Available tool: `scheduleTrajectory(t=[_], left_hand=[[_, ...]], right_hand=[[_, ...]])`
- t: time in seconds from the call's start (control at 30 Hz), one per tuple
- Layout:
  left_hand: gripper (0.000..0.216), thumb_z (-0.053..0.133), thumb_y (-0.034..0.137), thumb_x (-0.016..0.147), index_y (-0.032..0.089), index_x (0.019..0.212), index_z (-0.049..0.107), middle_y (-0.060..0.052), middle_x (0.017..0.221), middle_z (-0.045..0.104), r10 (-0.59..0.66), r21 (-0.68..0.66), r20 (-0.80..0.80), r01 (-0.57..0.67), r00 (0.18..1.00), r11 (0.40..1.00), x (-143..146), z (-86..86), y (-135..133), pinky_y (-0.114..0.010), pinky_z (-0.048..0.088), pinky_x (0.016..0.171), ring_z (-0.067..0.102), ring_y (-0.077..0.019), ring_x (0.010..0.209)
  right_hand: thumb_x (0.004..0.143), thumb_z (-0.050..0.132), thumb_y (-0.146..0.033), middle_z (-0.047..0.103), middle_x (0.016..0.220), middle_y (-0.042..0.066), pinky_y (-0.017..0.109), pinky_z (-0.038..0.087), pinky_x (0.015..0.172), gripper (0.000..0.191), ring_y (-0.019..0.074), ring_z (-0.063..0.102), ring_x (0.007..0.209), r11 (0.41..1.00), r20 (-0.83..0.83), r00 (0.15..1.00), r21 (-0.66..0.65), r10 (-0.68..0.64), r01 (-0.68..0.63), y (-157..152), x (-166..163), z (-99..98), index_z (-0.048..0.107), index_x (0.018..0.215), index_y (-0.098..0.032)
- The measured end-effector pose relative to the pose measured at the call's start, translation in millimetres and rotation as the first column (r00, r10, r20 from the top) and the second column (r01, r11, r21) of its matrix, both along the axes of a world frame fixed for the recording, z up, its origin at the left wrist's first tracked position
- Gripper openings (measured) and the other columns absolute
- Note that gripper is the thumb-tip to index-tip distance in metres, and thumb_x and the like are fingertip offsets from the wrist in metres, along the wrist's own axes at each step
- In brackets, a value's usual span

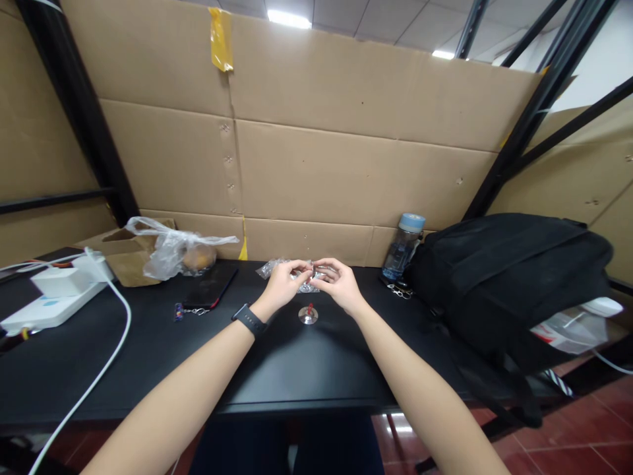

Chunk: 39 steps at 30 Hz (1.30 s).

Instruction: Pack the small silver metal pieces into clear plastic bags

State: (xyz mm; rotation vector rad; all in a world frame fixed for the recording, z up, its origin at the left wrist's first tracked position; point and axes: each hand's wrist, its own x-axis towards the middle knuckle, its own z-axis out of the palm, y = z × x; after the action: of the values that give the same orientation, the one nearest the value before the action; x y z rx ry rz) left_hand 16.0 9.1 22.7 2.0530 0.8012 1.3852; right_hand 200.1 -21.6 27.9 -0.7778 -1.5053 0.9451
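Both of my hands meet at the far middle of the black table [277, 369]. My left hand [283, 285], with a black watch on its wrist, and my right hand [339, 284] pinch a small clear plastic packet [311, 277] between their fingertips. More crinkled clear plastic [271, 267] lies just behind the left hand. On the table right below the hands sits a small round silver piece with a red part on top [308, 314].
A black phone [210, 287] with a small keychain [185, 310] lies left of the hands. Behind it are a plastic bag [173, 251] and a cardboard box [121, 254]. A white power strip [49, 307] with a cable is far left. A water bottle [403, 247] and black backpack [509, 277] stand right.
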Motion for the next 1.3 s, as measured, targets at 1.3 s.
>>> scheduleTrajectory(t=[1.3], left_hand=[[0.006,0.061,0.022,0.093,0.022,0.092,0.067,-0.004,0.096,0.072,0.32,0.381,-0.316,-0.189,0.893,0.905,0,7.7,-13,-0.039,0.04,0.088,0.064,-0.0235,0.094]], right_hand=[[0.071,0.082,-0.048,0.072,0.096,0.006,0.033,0.056,0.079,0.037,0.0197,0.067,0.086,0.991,-0.011,1.0,-0.136,0.015,-0.017,7,6,-6.0,0.073,0.09,-0.018]])
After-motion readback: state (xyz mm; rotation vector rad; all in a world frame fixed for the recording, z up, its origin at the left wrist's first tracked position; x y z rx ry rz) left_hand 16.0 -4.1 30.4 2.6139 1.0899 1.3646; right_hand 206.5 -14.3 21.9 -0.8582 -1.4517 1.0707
